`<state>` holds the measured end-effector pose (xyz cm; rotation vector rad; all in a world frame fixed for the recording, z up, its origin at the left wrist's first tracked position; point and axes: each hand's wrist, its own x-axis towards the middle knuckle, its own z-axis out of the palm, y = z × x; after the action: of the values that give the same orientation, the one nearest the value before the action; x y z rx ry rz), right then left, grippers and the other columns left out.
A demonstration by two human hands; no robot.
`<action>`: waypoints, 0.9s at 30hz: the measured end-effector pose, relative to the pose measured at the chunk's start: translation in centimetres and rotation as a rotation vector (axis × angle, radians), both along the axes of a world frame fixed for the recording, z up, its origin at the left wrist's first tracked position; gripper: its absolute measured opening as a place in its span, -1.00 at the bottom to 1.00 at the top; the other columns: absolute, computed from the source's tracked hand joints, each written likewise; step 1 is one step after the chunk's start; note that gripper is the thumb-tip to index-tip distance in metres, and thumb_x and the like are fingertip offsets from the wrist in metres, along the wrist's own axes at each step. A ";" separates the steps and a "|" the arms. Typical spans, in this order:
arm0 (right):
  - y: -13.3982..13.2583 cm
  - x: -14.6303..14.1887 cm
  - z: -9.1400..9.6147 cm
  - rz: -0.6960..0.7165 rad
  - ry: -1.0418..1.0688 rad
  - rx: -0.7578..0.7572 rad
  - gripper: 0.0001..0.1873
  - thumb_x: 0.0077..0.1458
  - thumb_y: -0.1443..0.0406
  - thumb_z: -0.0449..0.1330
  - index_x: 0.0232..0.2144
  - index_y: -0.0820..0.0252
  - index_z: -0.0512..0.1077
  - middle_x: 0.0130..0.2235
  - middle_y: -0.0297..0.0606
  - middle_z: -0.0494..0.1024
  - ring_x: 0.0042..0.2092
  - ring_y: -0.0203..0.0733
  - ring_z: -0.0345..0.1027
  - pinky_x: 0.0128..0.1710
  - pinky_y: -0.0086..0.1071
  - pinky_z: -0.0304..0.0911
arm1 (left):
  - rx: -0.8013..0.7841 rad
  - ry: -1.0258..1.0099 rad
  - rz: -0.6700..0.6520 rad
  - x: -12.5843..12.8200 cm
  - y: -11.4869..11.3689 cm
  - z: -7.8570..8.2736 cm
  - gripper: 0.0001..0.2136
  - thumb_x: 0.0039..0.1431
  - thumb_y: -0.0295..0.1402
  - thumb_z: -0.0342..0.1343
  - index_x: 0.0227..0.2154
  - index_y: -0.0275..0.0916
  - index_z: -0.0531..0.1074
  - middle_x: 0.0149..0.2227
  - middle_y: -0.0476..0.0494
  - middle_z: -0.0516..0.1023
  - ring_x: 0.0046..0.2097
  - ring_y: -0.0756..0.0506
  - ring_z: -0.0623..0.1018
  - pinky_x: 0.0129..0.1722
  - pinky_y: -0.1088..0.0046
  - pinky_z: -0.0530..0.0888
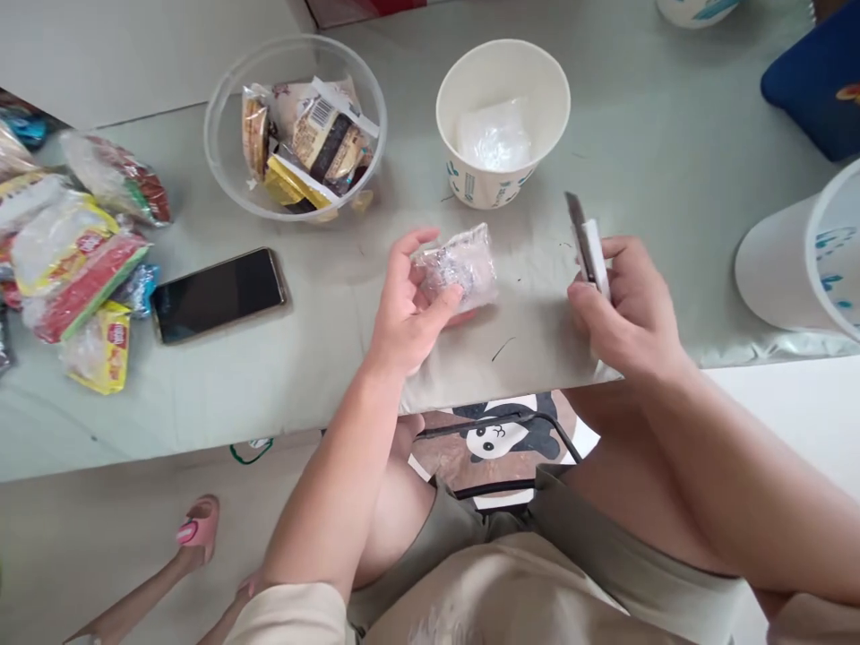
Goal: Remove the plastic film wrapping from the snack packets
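My left hand (420, 300) grips a small clear plastic packet (474, 264) between thumb and fingers, just above the cloth-covered table. What the packet contains is hard to make out. In my right hand (624, 305) is a utility knife (591, 251) with a white handle, its dark blade out and pointing away from me. A white paper tub (503, 184) with blue-green print stands beyond both hands. Inside it lies a similar clear packet (497, 134). The knife is to the right of the held packet and apart from it.
A clear plastic bowl (219, 179) of wrapped snacks stands at the back left. Nearer lies a phone (220, 294), beside a heap of snack packets (81, 242). At right are a white bucket (772, 269) and a dark blue object (812, 90). Another person's slippered foot (202, 528) shows below.
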<state>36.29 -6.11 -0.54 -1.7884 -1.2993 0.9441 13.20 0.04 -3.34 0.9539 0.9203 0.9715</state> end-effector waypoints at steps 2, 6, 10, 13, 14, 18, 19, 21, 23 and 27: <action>-0.4 -1.0 0.5 0.052 0.295 -0.060 -0.65 0.30 -0.06 0.08 -0.17 0.05 0.36 -0.58 -0.47 0.13 -0.60 -0.29 -0.03 -0.59 -0.36 -0.08 | 0.000 0.022 0.022 0.2 0.1 0.0 -0.40 -0.02 -0.07 0.49 0.07 0.06 0.40 -0.03 -0.07 0.54 -0.11 -0.10 0.62 -0.12 0.34 0.63; -0.6 -3.5 1.7 0.154 0.509 -0.249 -0.47 0.25 -0.20 0.14 -0.37 0.13 0.36 -0.58 -0.43 0.26 -0.59 -0.36 0.11 -0.58 -0.41 0.04 | 0.004 0.033 0.018 0.4 -0.2 0.0 -0.49 0.06 0.00 0.43 0.03 0.04 0.44 -0.07 -0.07 0.53 -0.12 -0.11 0.63 -0.15 0.33 0.64; -0.5 -5.4 2.5 0.175 0.600 -0.331 -0.54 0.27 -0.11 0.17 -0.36 0.15 0.37 -0.58 -0.42 0.39 -0.59 -0.37 0.23 -0.55 -0.44 0.19 | 0.043 0.057 0.011 0.6 -0.7 0.1 -0.55 0.13 -0.01 0.39 0.03 0.02 0.47 -0.16 -0.07 0.53 -0.18 -0.09 0.62 -0.16 0.35 0.63; -0.2 -6.5 2.5 0.156 0.579 -0.350 -0.57 0.27 -0.08 0.17 -0.36 0.15 0.36 -0.59 -0.44 0.39 -0.61 -0.37 0.25 -0.57 -0.46 0.21 | 0.076 0.053 0.034 0.8 -0.9 0.2 -0.55 0.12 -0.01 0.40 0.02 -0.01 0.50 -0.21 -0.07 0.55 -0.17 -0.09 0.61 -0.09 0.35 0.59; -0.2 -6.7 2.4 0.149 0.568 -0.356 -0.57 0.27 -0.08 0.17 -0.36 0.15 0.36 -0.59 -0.44 0.39 -0.62 -0.38 0.25 -0.59 -0.47 0.21 | 0.074 0.044 0.048 0.8 -1.0 0.2 -0.54 0.11 -0.01 0.40 0.02 -0.01 0.50 -0.22 -0.07 0.55 -0.17 -0.10 0.62 -0.08 0.35 0.58; -0.3 -7.5 2.5 0.143 0.541 -0.384 -0.59 0.27 -0.06 0.17 -0.36 0.16 0.36 -0.59 -0.44 0.39 -0.64 -0.40 0.23 -0.63 -0.49 0.19 | 0.072 0.031 0.141 0.6 -1.4 0.1 -0.53 0.12 0.01 0.39 0.03 0.00 0.49 -0.21 -0.07 0.56 -0.14 -0.12 0.63 -0.09 0.35 0.57; -0.3 -7.6 2.6 0.150 0.535 -0.392 -0.59 0.27 -0.05 0.17 -0.37 0.16 0.37 -0.59 -0.44 0.39 -0.64 -0.40 0.22 -0.63 -0.49 0.19 | 0.074 0.035 0.167 0.5 -1.4 0.1 -0.53 0.12 0.02 0.39 0.03 0.01 0.49 -0.19 -0.08 0.56 -0.12 -0.13 0.64 -0.09 0.35 0.57; -0.5 -7.7 2.6 0.174 0.522 -0.400 -0.59 0.27 -0.04 0.17 -0.38 0.16 0.37 -0.59 -0.44 0.38 -0.63 -0.40 0.22 -0.63 -0.49 0.19 | 0.079 0.038 0.219 0.3 -1.5 0.1 -0.52 0.12 0.04 0.38 0.04 0.02 0.48 -0.15 -0.09 0.56 -0.07 -0.15 0.64 -0.08 0.34 0.58; -0.8 -7.8 2.5 0.202 0.502 -0.407 -0.59 0.29 -0.04 0.15 -0.38 0.16 0.36 -0.59 -0.44 0.38 -0.63 -0.40 0.22 -0.64 -0.49 0.18 | 0.086 0.031 0.258 0.0 -1.4 0.3 -0.51 0.12 0.05 0.38 0.05 0.02 0.47 -0.10 -0.10 0.57 -0.01 -0.18 0.64 -0.07 0.33 0.58; -1.3 -7.9 1.8 0.271 0.363 -0.416 -0.59 0.35 -0.02 0.08 -0.37 0.16 0.35 -0.55 -0.40 0.42 -0.60 -0.38 0.26 -0.60 -0.47 0.19 | 0.109 -0.015 0.352 -0.9 -0.8 0.7 -0.51 0.09 0.05 0.40 0.01 0.01 0.45 -0.02 -0.09 0.57 0.09 -0.20 0.62 -0.04 0.34 0.58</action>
<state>28.37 -7.45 1.30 -1.6460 -1.1850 1.7065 12.33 -0.72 -2.65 0.8904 1.0527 1.3364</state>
